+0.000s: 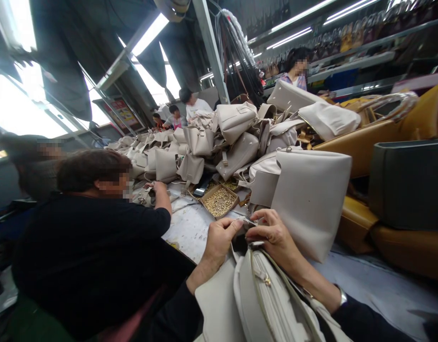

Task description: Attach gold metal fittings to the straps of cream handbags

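A cream handbag (247, 294) with a zip along its top lies in front of me at the bottom of the view, its brass-coloured zip pull (267, 281) showing. My left hand (220, 237) pinches the far edge of this bag between thumb and forefinger. Close beside it, my right hand (272, 232) is closed on the same edge with bent fingers. Whether a small part sits between the fingertips I cannot make out. Just beyond my hands is a shallow cardboard box (205, 209) of small gold-coloured metal pieces (221, 200).
A large heap of cream handbags (197, 140) covers the table (185, 235) ahead. One cream bag (309, 194) stands right of my hands, near mustard bags (357, 228) and a dark green bag (409, 185). A co-worker in black (98, 247) sits close on my left; others work farther back.
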The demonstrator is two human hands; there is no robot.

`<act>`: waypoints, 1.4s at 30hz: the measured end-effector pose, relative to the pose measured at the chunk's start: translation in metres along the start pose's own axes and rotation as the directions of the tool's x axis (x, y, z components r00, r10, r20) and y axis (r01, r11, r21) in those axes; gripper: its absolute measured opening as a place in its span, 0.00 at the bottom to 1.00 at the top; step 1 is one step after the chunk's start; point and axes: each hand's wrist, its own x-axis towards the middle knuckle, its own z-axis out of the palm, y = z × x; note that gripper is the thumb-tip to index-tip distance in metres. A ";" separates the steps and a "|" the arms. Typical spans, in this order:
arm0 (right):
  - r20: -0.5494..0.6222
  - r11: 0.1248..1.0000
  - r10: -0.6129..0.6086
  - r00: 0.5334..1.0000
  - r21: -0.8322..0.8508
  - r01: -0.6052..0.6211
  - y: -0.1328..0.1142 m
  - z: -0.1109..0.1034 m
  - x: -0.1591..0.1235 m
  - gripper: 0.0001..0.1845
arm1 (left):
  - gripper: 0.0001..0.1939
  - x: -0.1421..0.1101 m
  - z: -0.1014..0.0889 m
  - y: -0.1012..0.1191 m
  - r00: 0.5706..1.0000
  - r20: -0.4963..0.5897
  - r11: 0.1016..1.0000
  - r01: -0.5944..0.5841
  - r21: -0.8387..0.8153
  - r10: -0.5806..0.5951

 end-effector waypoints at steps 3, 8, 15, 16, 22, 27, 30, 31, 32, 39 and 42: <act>-0.005 0.994 0.049 0.999 0.096 -0.048 0.006 0.009 -0.007 0.13 | 0.20 0.002 0.001 -0.006 0.997 -0.027 0.997 0.072 -0.014 -0.072; -0.099 0.993 0.052 0.994 0.107 -0.042 0.008 0.014 -0.017 0.13 | 0.23 -0.002 0.005 -0.006 0.991 -0.072 0.993 0.110 -0.039 -0.113; -0.108 0.998 -0.005 0.994 0.068 0.012 -0.003 0.003 -0.017 0.18 | 0.21 -0.019 0.008 0.015 0.998 -0.022 0.998 0.058 -0.012 -0.058; -0.107 0.998 -0.004 0.994 0.068 0.011 -0.004 0.003 -0.017 0.17 | 0.21 -0.019 0.008 0.017 0.999 -0.019 0.999 0.050 -0.009 -0.050; -0.122 0.999 -0.009 0.992 0.050 0.015 -0.004 0.003 -0.018 0.19 | 0.22 -0.018 0.009 0.018 0.999 0.000 0.999 0.036 0.014 -0.036; -0.124 0.995 -0.086 0.989 -0.055 0.080 -0.003 0.002 -0.016 0.19 | 0.23 -0.018 0.009 0.018 1.000 -0.003 0.999 0.027 0.024 -0.027; -0.113 0.981 -0.144 0.983 -0.144 0.127 -0.002 0.001 -0.016 0.17 | 0.22 -0.017 0.010 0.018 1.000 -0.001 0.999 0.027 0.021 -0.027; -0.110 0.975 -0.161 0.981 -0.169 0.142 -0.002 0.001 -0.017 0.17 | 0.22 -0.017 0.010 0.017 1.000 0.000 0.999 0.025 0.020 -0.025; -0.108 0.969 -0.177 0.978 -0.191 0.154 -0.002 0.001 -0.017 0.17 | 0.22 -0.016 0.011 0.017 1.000 0.001 1.000 0.025 0.019 -0.025; -0.037 0.931 -0.206 0.978 -0.314 0.184 -0.008 -0.005 -0.009 0.15 | 0.21 -0.014 0.012 0.011 1.000 0.002 1.000 0.013 0.019 -0.013; -0.038 0.951 -0.154 0.987 -0.276 0.138 -0.007 -0.004 -0.006 0.13 | 0.21 -0.014 0.013 0.007 1.000 -0.001 1.000 0.004 0.031 -0.004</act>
